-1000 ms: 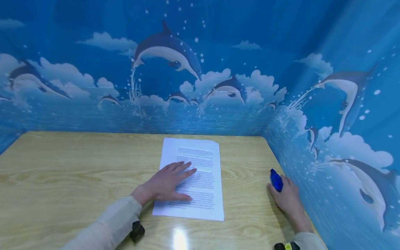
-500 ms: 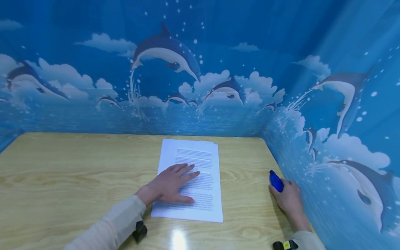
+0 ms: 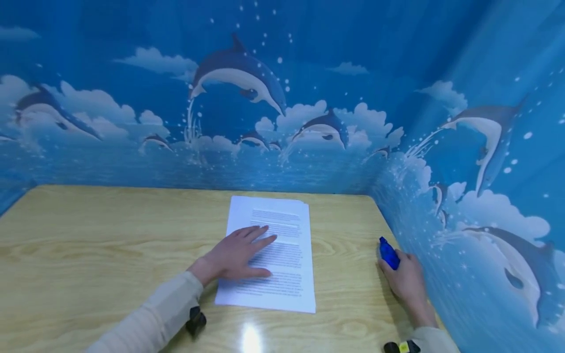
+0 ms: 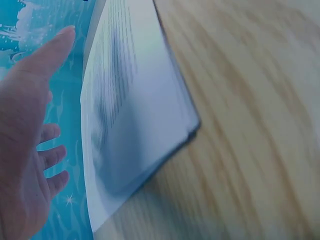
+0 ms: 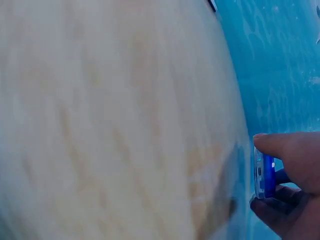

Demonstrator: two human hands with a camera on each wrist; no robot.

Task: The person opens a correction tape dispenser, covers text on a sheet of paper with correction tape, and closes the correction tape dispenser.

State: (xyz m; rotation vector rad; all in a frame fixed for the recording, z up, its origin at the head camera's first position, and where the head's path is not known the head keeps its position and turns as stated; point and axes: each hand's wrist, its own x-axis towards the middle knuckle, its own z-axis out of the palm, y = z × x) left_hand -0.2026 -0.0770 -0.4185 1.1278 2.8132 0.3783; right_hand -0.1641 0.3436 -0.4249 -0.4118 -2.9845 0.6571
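My left hand (image 3: 234,255) is spread over a stack of printed paper sheets (image 3: 282,294), fingers apart and pointing right. In the left wrist view the hand (image 4: 25,145) shows against the blue backdrop beside the paper (image 4: 150,115), and a shadow falls on the sheets; it looks raised off them. Over at the table's right side, my right hand (image 3: 408,279) holds a blue translucent correction tape (image 3: 389,254), its narrow tip pointing away from me. The right wrist view shows the thumb and fingers pinching the correction tape (image 5: 265,175) by its flat sides.
The wood-grain table (image 3: 115,235) carries the paper near its middle. A blue dolphin-print curtain (image 3: 282,162) stands along the back edge and down the right side, close to my right hand. Light glares off the table (image 3: 251,338) at the front.
My left hand shifted slightly right over the paper, then back left and a little farther away from me. The right hand has stayed nearly still with the correction tape in its grip.
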